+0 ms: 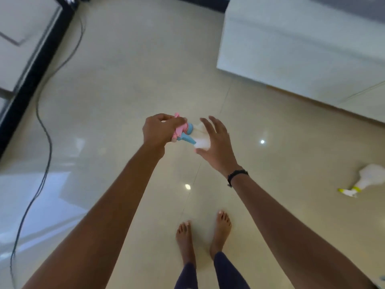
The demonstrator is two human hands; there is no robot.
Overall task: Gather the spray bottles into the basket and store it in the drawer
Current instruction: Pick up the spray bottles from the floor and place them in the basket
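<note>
A white spray bottle with a pink and blue trigger head (187, 134) is held above the floor in front of me. My left hand (158, 132) is closed around its pink and blue head. My right hand (216, 142) is spread open against the bottle's white body, fingers apart. A second white spray bottle with a yellow nozzle (362, 180) lies on its side on the floor at the far right. No basket or drawer shows in this view.
A glossy beige tiled floor (125, 80) fills the view. A white cabinet (302, 49) stands at the upper right. A black cable (41, 126) trails along the left, beside a dark-edged glass panel (25, 65). My bare feet (204, 234) stand below.
</note>
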